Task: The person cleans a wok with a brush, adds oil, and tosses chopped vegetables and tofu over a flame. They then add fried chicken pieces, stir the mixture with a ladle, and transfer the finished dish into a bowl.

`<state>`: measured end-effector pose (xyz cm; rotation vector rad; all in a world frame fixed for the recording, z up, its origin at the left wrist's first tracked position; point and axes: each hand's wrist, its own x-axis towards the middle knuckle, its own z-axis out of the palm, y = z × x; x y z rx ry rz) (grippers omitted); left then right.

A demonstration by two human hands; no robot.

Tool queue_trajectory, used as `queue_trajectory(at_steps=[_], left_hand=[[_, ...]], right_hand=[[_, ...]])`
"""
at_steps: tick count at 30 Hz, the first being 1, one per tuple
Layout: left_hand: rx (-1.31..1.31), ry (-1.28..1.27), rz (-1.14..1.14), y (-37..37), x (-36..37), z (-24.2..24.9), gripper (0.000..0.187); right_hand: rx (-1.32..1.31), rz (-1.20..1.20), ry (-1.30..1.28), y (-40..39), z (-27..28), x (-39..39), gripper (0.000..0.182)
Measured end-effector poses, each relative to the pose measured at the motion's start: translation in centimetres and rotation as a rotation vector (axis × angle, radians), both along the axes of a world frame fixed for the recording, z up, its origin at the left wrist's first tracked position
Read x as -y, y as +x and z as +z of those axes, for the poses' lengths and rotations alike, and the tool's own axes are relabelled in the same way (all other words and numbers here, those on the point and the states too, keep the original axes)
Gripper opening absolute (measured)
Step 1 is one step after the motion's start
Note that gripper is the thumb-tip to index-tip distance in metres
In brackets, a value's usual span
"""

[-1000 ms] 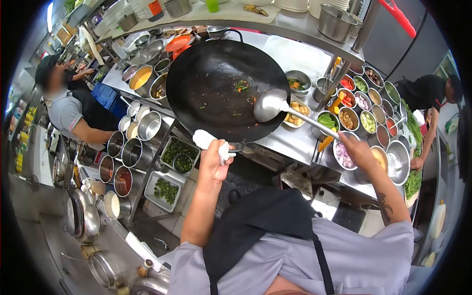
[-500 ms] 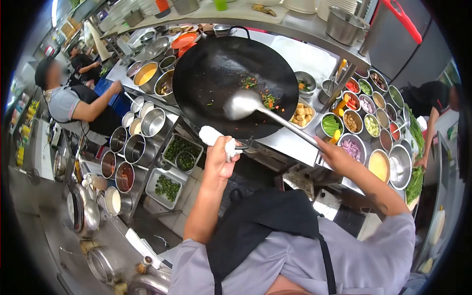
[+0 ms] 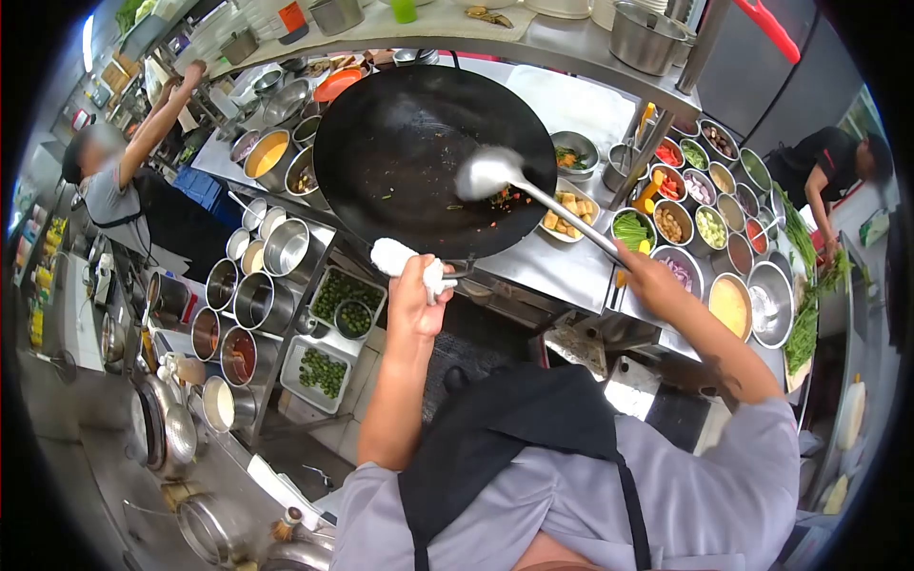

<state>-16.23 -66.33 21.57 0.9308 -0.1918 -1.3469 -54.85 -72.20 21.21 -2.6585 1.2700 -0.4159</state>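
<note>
- Black and nearly bare, the wok (image 3: 419, 152) sat tilted over the steel counter (image 3: 562, 271), so the cooking looked barely begun; most of its surface carried nothing.
- Steel ladle (image 3: 495, 173) lay with its bowl inside the wok's right half, its long handle running down to the right.
- Right hand (image 3: 643, 276) was clenched around the end of that ladle handle, beside the ring of ingredient bowls (image 3: 709, 228).
- Left hand (image 3: 414, 300) gripped the wok's handle through a white cloth (image 3: 400, 259) at the near rim.
- Small scraps of chopped green and red vegetables (image 3: 500, 198) lay just beside the ladle bowl, with a few specks scattered further left; no sauce, rice or noodles showed, so, as I judged it, most ingredients were yet to go in.
</note>
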Motion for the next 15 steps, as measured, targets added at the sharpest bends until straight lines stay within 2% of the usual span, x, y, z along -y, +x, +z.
queue_trajectory(at_steps=[2, 5, 7, 11, 15], left_hand=[[-0.010, 0.001, -0.008, -0.1, 0.4, -0.4, 0.009], [-0.016, 0.006, -0.041, -0.1, 0.4, -1.0, 0.009], [0.007, 0.001, -0.033, -0.4, 0.4, -1.0, 0.009], [0.025, 0.017, -0.023, -1.5, 0.6, -0.4, 0.008], [-0.012, 0.003, -0.023, -1.4, 1.8, -0.2, 0.009]], right_hand=[[-0.279, -0.052, -0.007, -5.6, 0.9, -1.0, 0.066], [-0.451, -0.075, -0.241, -6.4, 4.4, 0.9, 0.067], [-0.319, -0.095, -0.262, -2.9, 5.8, 2.9, 0.068], [-0.251, -0.153, -0.230, 3.0, 3.1, 6.2, 0.073], [-0.234, -0.139, -0.109, -1.2, 1.7, 1.5, 0.074]])
